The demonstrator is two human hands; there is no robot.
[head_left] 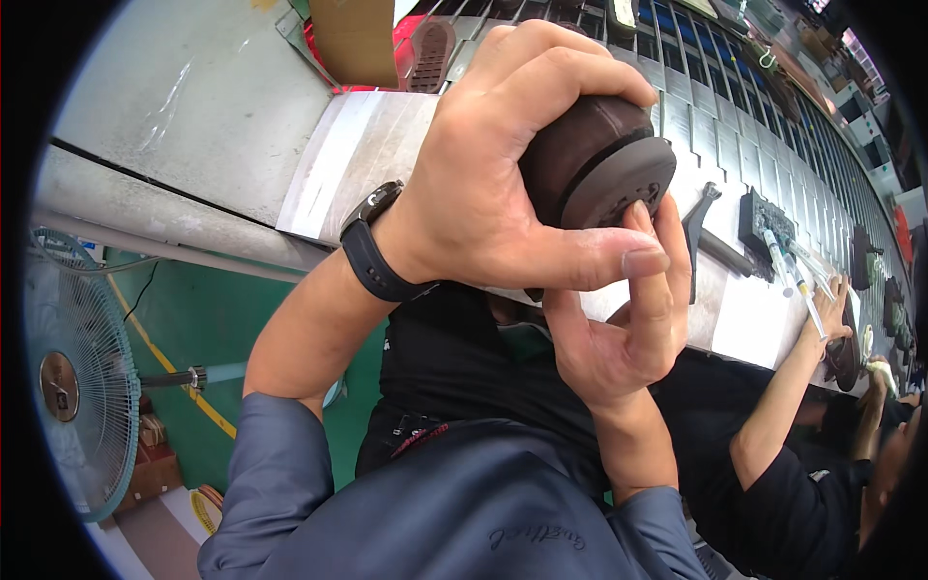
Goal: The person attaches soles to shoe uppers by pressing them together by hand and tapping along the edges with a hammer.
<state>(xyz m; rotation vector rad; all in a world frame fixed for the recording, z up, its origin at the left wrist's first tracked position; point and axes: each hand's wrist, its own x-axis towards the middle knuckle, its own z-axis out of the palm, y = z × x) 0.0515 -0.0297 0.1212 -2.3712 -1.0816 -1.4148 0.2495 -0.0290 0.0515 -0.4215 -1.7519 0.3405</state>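
Left hand [483, 164] wrapped over a dark brown shoe sole [599, 159], fingers [570, 77] curled closed across its top and thumb pressed along the lower edge, likely to clamp it steady up close to the head camera. Right hand [619, 329] underneath, palm up, 1 fingertip touching the flat dark face of the sole and the rest loosely bent, not gripping (probably probing or pressing the face while the other hand braces). Sole held in the air, above the counter [358, 155], not resting on anything. Flat patterned end face turned toward the right and slightly down toward the camera; long axis running back up-left under the left palm, far end hidden by the hand, so full length cannot be told. Black watch [372, 253] on the left wrist. On the counter further right: dark metal tool [698, 227] lying flat, black block [764, 220] with pale tubes [788, 266] beside it. Another person's arm [788, 387] reaching onto the counter at right. Standing fan [72, 372] on the green floor [203, 319] at lower left. Cardboard box [353, 39] at the top.
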